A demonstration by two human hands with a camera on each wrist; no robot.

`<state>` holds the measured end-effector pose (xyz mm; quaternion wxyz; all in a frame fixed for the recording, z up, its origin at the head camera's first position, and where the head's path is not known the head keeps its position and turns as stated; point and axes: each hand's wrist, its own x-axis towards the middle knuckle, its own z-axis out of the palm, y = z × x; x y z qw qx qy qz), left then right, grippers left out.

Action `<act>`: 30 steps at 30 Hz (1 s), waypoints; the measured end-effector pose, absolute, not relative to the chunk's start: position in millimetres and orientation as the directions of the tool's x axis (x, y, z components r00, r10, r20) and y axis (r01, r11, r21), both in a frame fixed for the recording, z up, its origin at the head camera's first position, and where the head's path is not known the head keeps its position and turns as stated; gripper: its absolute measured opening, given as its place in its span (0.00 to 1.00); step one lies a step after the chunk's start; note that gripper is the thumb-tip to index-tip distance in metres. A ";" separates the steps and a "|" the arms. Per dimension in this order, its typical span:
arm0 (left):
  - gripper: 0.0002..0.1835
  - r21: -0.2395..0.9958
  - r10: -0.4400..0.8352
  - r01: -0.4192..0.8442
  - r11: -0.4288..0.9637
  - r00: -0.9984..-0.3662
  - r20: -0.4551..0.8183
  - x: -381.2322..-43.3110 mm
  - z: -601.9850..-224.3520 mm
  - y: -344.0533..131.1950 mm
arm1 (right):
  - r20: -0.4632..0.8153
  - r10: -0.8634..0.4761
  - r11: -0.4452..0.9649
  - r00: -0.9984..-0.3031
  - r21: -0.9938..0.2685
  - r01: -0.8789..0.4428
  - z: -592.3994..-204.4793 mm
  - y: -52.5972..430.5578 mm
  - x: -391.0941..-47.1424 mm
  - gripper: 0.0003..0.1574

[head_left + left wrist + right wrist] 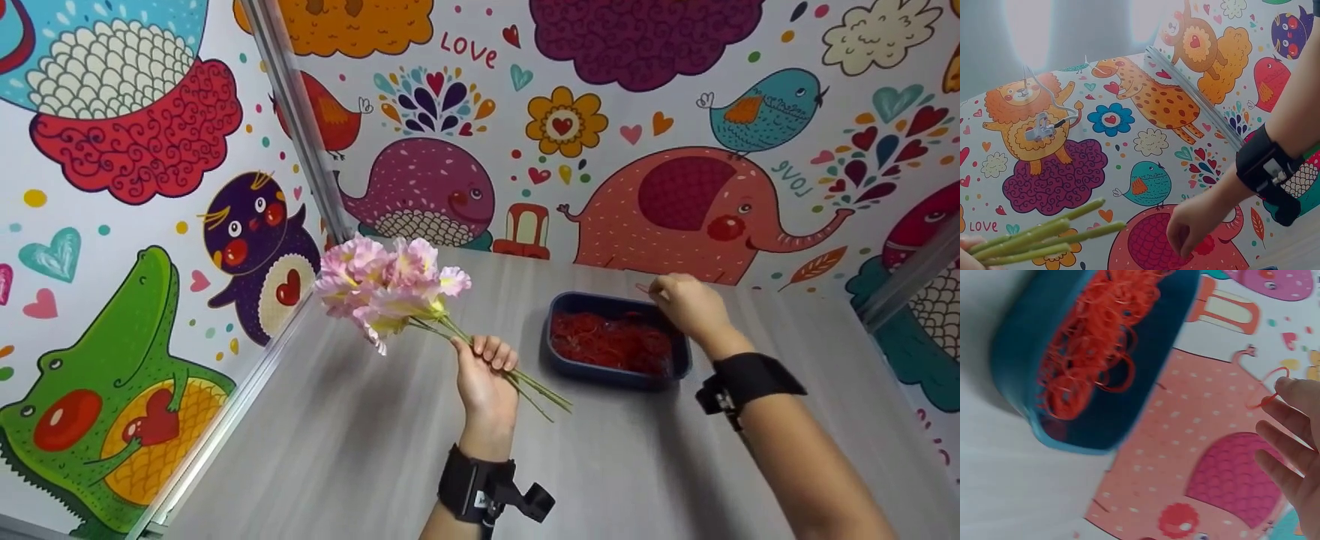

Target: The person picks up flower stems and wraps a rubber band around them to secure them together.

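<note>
My left hand (487,379) grips a bunch of pink artificial flowers (386,285) by their green stems. The blooms lean to the upper left, and the cut stem ends (1050,233) stick out past the hand. My right hand (1292,433) pinches a thin red rubber band (1269,385) between thumb and index finger, the other fingers loosely spread. That hand is above the right end of a dark blue bin (619,373). Inside the bin lies a tangled heap of red rubber bands (1092,343).
The bin stands on a grey wood-grain table (360,450). Cartoon-printed panels (525,112) rise behind and at the sides, with a metal corner post (296,112) at the back left. Black camera straps (757,382) wrap both wrists.
</note>
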<state>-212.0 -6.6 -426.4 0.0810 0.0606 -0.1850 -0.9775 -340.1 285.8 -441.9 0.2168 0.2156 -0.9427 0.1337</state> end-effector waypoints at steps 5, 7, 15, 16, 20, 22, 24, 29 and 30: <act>0.27 0.358 -0.172 0.134 -0.924 -0.982 -0.077 -211.5 -424.6 -5.4 | 0.598 -0.401 0.844 -0.694 -0.054 -0.534 -420.7 289.0 -325.4 0.07; 0.26 0.362 -0.171 0.132 -0.923 -0.982 -0.077 -211.0 -424.1 -4.9 | 0.644 -0.426 0.822 -0.636 -0.019 -0.569 -412.8 289.2 -317.0 0.09; 0.26 0.365 -0.157 0.121 -0.923 -0.985 -0.071 -208.5 -420.5 -2.6 | 0.738 -0.519 0.687 -0.430 0.061 -0.724 -381.8 274.5 -275.3 0.05; 0.26 0.369 -0.157 0.121 -0.922 -0.985 -0.068 -207.7 -420.1 -2.3 | 0.747 -0.519 0.670 -0.415 0.054 -0.740 -379.5 270.6 -269.2 0.03; 0.26 0.372 -0.154 0.120 -0.920 -0.986 -0.061 -205.3 -419.4 -1.2 | 0.765 -0.528 0.609 -0.368 0.039 -0.792 -373.0 257.7 -244.8 0.15; 0.27 0.371 -0.151 0.119 -0.921 -0.987 -0.059 -204.3 -419.3 -0.6 | 0.766 -0.544 0.583 -0.342 0.051 -0.811 -371.5 252.8 -233.2 0.06; 0.26 0.371 -0.151 0.117 -0.921 -0.987 -0.062 -203.2 -418.7 0.2 | 0.763 -0.561 0.562 -0.321 0.067 -0.824 -370.9 247.9 -222.0 0.05; 0.26 0.395 -0.149 0.114 -0.912 -0.987 -0.059 -200.2 -416.2 2.8 | 0.764 -0.575 0.519 -0.291 0.066 -0.852 -372.6 237.1 -196.7 0.20; 0.26 0.400 -0.148 0.113 -0.909 -0.987 -0.059 -199.5 -415.7 3.3 | 0.766 -0.575 0.507 -0.287 0.058 -0.860 -373.1 235.5 -192.3 0.20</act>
